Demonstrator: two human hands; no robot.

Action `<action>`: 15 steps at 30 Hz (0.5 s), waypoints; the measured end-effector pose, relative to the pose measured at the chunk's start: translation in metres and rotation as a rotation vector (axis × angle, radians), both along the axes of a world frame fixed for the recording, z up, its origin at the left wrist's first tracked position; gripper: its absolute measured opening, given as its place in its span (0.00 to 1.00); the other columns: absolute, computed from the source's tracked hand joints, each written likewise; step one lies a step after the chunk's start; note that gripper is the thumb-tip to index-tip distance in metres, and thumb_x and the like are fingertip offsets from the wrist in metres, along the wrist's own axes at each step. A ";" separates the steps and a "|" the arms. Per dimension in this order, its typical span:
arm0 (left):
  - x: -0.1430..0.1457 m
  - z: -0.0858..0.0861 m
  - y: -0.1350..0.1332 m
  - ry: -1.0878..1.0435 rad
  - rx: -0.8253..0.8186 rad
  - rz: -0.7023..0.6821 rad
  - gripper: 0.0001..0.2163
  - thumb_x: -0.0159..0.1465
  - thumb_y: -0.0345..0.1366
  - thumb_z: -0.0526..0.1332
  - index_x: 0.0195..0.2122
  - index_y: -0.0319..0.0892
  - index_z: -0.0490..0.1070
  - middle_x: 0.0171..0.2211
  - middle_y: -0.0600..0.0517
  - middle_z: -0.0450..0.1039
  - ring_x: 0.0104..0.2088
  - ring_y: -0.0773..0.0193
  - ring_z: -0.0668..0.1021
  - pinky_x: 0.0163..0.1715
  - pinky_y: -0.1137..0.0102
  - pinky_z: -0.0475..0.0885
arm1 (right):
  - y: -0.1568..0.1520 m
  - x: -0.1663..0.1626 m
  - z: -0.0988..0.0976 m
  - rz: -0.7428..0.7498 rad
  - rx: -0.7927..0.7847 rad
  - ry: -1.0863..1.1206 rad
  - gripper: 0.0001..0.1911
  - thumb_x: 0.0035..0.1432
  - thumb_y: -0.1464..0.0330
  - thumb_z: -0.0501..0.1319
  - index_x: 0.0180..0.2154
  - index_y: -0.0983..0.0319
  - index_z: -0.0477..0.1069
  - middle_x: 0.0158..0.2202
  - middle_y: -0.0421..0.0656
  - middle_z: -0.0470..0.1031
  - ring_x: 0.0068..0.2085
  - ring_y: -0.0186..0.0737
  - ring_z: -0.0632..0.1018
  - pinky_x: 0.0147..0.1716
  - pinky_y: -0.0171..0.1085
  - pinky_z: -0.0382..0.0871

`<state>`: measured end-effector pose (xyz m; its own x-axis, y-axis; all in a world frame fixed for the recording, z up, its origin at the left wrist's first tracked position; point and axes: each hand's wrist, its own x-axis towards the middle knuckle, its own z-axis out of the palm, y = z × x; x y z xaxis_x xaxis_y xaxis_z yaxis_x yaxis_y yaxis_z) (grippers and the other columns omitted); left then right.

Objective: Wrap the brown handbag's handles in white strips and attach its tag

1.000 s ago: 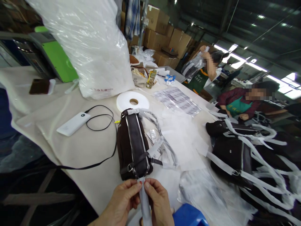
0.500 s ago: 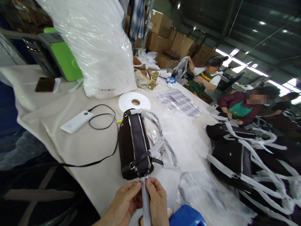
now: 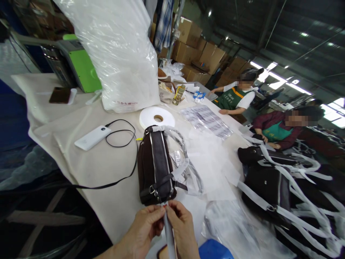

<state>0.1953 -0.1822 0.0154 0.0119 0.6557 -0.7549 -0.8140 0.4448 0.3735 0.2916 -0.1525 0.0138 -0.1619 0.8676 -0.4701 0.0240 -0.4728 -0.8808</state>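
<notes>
A dark brown handbag (image 3: pixel 159 158) with silver zips lies on the table, its near end just beyond my hands. From that end a strap wrapped in pale whitish material (image 3: pixel 169 232) runs down toward me. My left hand (image 3: pixel 145 226) pinches the strap's wrapping close to the bag, thumb and fingers pressed together. Beside it, nearly touching, my right hand (image 3: pixel 183 226) grips the same strap from the other side. A wrapped handle (image 3: pixel 182 141) arches out to the bag's right. My fingertips hide the strap's upper end.
Behind the bag lies a white tape roll (image 3: pixel 145 117). To its left are a white power bank (image 3: pixel 93 137) and its cable. More dark bags (image 3: pixel 265 183) are piled right, near clear plastic (image 3: pixel 229 223). A blue object (image 3: pixel 215 250) sits below. Two people work across the table.
My fingertips have drawn closer together on the strap. The view has shifted slightly. Across the table, the person in the green-and-orange apron has lowered a raised arm and the clear plastic it held.
</notes>
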 end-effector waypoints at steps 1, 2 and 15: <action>0.000 0.000 0.000 0.012 0.003 -0.012 0.21 0.27 0.44 0.75 0.16 0.36 0.69 0.10 0.56 0.62 0.13 0.73 0.62 0.15 0.77 0.51 | 0.001 0.001 0.001 0.015 0.011 -0.022 0.13 0.43 0.60 0.63 0.27 0.63 0.72 0.21 0.39 0.71 0.23 0.34 0.68 0.23 0.33 0.61; 0.000 0.000 0.000 0.017 0.007 -0.020 0.21 0.28 0.44 0.74 0.17 0.36 0.69 0.10 0.56 0.62 0.14 0.73 0.63 0.15 0.76 0.50 | 0.001 0.001 0.002 0.026 0.037 -0.063 0.12 0.43 0.60 0.63 0.26 0.64 0.72 0.22 0.40 0.72 0.24 0.35 0.68 0.24 0.34 0.62; 0.008 -0.017 -0.002 0.060 0.048 -0.062 0.17 0.37 0.43 0.71 0.20 0.37 0.69 0.15 0.55 0.65 0.17 0.71 0.63 0.21 0.73 0.53 | -0.005 0.003 0.002 0.030 0.428 -0.456 0.10 0.47 0.63 0.57 0.23 0.62 0.69 0.21 0.42 0.68 0.24 0.35 0.69 0.25 0.35 0.63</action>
<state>0.2030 -0.1840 -0.0014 0.0089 0.6905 -0.7233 -0.7610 0.4739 0.4431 0.2941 -0.1578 0.0163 -0.0537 0.9926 -0.1093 0.4499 -0.0736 -0.8900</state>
